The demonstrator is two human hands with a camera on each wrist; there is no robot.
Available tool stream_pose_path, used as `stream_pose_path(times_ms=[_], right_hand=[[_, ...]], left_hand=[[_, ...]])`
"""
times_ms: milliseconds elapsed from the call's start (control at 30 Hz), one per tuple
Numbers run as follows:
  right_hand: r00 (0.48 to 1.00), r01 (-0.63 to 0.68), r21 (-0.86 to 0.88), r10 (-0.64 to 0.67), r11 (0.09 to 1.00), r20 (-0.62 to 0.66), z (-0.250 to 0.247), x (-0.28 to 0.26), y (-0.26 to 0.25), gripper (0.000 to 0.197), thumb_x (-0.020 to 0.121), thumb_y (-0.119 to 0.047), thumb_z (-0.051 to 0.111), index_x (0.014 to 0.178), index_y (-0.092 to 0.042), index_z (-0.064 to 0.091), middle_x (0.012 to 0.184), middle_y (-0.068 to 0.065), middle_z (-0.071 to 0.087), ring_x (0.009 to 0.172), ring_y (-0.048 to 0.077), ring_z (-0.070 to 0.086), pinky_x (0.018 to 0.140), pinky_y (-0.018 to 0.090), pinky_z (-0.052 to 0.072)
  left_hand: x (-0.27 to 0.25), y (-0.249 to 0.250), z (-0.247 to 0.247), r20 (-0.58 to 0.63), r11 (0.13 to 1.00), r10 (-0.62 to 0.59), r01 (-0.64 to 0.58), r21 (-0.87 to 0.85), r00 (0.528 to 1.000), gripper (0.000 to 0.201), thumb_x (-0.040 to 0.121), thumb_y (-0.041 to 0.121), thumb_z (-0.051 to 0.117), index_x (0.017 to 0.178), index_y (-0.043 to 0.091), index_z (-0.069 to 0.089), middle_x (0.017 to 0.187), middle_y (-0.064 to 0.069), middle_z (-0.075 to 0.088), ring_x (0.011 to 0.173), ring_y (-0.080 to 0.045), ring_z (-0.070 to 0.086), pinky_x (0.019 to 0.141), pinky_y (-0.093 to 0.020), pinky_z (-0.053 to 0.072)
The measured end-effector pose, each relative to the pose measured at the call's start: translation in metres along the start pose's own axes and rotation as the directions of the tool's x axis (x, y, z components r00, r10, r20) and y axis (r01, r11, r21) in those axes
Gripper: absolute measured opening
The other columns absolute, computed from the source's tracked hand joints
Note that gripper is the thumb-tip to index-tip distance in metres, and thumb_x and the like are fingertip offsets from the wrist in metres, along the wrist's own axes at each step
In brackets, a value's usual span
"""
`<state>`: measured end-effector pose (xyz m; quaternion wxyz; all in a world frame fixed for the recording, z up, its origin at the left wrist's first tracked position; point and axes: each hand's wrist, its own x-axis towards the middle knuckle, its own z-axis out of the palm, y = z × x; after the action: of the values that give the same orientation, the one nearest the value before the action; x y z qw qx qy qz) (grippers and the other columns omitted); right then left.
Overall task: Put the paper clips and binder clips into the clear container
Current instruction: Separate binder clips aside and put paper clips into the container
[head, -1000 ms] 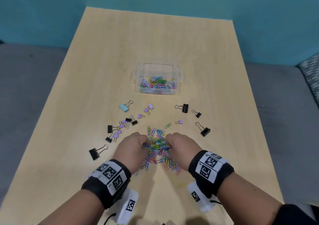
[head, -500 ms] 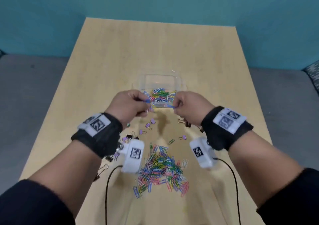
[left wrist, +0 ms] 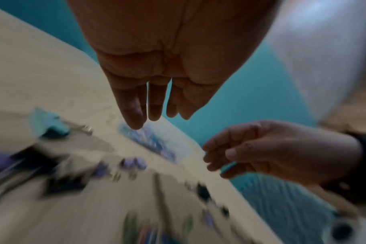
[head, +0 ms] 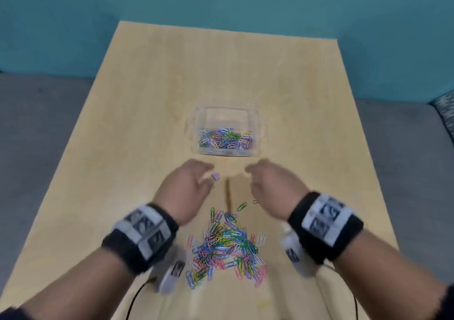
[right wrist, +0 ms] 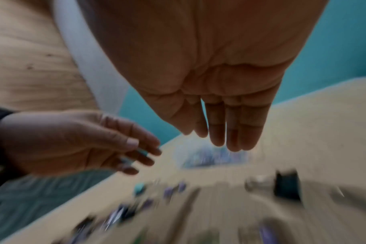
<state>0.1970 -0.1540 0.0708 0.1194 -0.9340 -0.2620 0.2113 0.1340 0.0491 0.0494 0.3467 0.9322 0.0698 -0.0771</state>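
Observation:
The clear container (head: 255, 123) stands at mid table with many coloured paper clips (head: 224, 140) lying in it. Nearer to me a large pile of paper clips (head: 226, 246) lies on the table. Both hands hover between the container and the pile, palms down. My left hand (head: 196, 179) has straight fingers (left wrist: 134, 113) and holds nothing. My right hand (head: 258, 179) is likewise empty, its fingers (right wrist: 234, 137) extended. A purple binder clip (head: 215, 176) and a green paper clip (head: 242, 206) lie between the hands. Blurred teal (left wrist: 50, 127) and black (right wrist: 286, 184) binder clips show in the wrist views.
The light wooden table (head: 221, 69) runs back to a teal wall (head: 221, 0), with grey floor on both sides. Cables trail from my wrist cameras near the table's front edge. My arms hide most binder clips in the head view.
Both hands carried pinched paper clips from the pile to the container, let them go there, and have drawn back toward me, now open.

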Motion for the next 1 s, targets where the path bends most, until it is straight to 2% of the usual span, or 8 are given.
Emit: stream_pose_path(times_ms=[100, 167, 267, 367, 533, 667, 833, 1000], right_hand=[[0.980, 0.151, 0.017, -0.152, 0.988, 0.128, 0.047, -0.037, -0.011, 0.031, 0.086, -0.006, 0.045, 0.114, -0.016, 0.053, 0.110, 0.005, 0.054, 0.098, 0.023, 0.054, 0.078, 0.027, 0.041], [0.962, 0.240, -0.058, -0.229, 0.969, 0.151, 0.078, -0.043, -0.011, 0.050, 0.079, -0.006, 0.050, 0.129, -0.003, 0.045, 0.126, 0.013, 0.049, 0.117, 0.028, 0.045, 0.099, 0.031, 0.038], [0.959, 0.232, -0.207, -0.187, 0.951, 0.214, 0.111, -0.054, -0.002, 0.072, 0.078, -0.010, 0.047, 0.143, 0.006, 0.021, 0.149, 0.026, 0.025, 0.140, 0.041, 0.020, 0.114, 0.048, 0.023], [0.958, 0.239, -0.146, -0.209, 0.960, 0.195, 0.110, -0.082, -0.001, 0.060, 0.082, -0.013, 0.044, 0.139, 0.000, 0.030, 0.143, 0.020, 0.035, 0.134, 0.036, 0.030, 0.112, 0.042, 0.028], [0.993, 0.066, 0.118, -0.077, 0.991, 0.094, 0.088, -0.140, 0.019, 0.039, 0.074, -0.025, 0.028, 0.100, -0.022, 0.057, 0.099, 0.001, 0.056, 0.092, 0.025, 0.052, 0.079, 0.037, 0.047], [0.910, 0.094, 0.171, -0.154, 0.981, 0.385, 0.107, -0.177, 0.011, 0.048, 0.066, -0.031, 0.023, 0.091, -0.021, 0.062, 0.098, 0.001, 0.058, 0.097, 0.021, 0.053, 0.086, 0.034, 0.043], [0.984, 0.086, 0.276, -0.126, 0.957, 0.129, 0.129, -0.151, -0.009, 0.042, 0.073, -0.023, 0.029, 0.101, -0.022, 0.060, 0.100, 0.000, 0.055, 0.098, 0.022, 0.047, 0.085, 0.032, 0.040], [0.988, -0.082, 0.260, 0.113, 0.962, -0.105, 0.123, -0.141, -0.009, 0.023, 0.079, -0.022, 0.051, 0.102, -0.024, 0.056, 0.099, -0.002, 0.048, 0.094, 0.023, 0.047, 0.077, 0.032, 0.042]], left_hand=[[-0.043, -0.003, 0.035, 0.206, 0.959, 0.198, -0.233, 0.162, 0.958, 0.040, 0.095, 0.023, 0.047, 0.134, 0.013, 0.048, 0.141, -0.005, 0.045, 0.129, -0.024, 0.041, 0.110, -0.031, 0.026], [-0.054, -0.009, 0.052, 0.287, 0.878, 0.278, -0.364, 0.311, 0.917, 0.044, 0.096, 0.026, 0.041, 0.135, 0.006, 0.046, 0.144, -0.011, 0.042, 0.133, -0.028, 0.037, 0.115, -0.033, 0.019], [-0.063, -0.020, 0.059, 0.353, 0.771, 0.317, -0.456, 0.444, 0.880, 0.046, 0.090, 0.035, 0.043, 0.124, 0.007, 0.058, 0.133, -0.010, 0.056, 0.125, -0.027, 0.049, 0.110, -0.039, 0.035], [-0.082, -0.023, 0.054, 0.368, 0.753, 0.407, -0.535, 0.383, 0.836, 0.038, 0.088, 0.032, 0.044, 0.106, 0.010, 0.069, 0.114, -0.004, 0.067, 0.114, -0.018, 0.054, 0.108, -0.031, 0.033], [-0.131, -0.047, 0.038, 0.180, 0.965, 0.198, -0.224, 0.135, 0.964, 0.024, 0.087, 0.035, 0.042, 0.088, 0.025, 0.064, 0.090, 0.006, 0.059, 0.081, -0.016, 0.055, 0.075, -0.034, 0.048], [-0.167, -0.053, 0.054, 0.316, 0.997, 0.037, -0.013, -0.078, 0.948, 0.025, 0.076, 0.043, 0.044, 0.079, 0.025, 0.062, 0.079, 0.011, 0.056, 0.072, -0.001, 0.053, 0.072, -0.024, 0.044], [-0.159, -0.037, 0.077, 0.196, 0.986, 0.016, 0.017, -0.165, 0.980, 0.024, 0.076, 0.042, 0.046, 0.082, 0.025, 0.062, 0.081, 0.016, 0.050, 0.075, 0.001, 0.049, 0.072, -0.022, 0.041], [-0.157, -0.028, 0.072, 0.062, 0.993, -0.075, 0.069, 0.101, 0.995, 0.020, 0.078, 0.032, 0.062, 0.095, 0.024, 0.056, 0.098, 0.006, 0.046, 0.089, -0.015, 0.047, 0.076, -0.032, 0.044]])
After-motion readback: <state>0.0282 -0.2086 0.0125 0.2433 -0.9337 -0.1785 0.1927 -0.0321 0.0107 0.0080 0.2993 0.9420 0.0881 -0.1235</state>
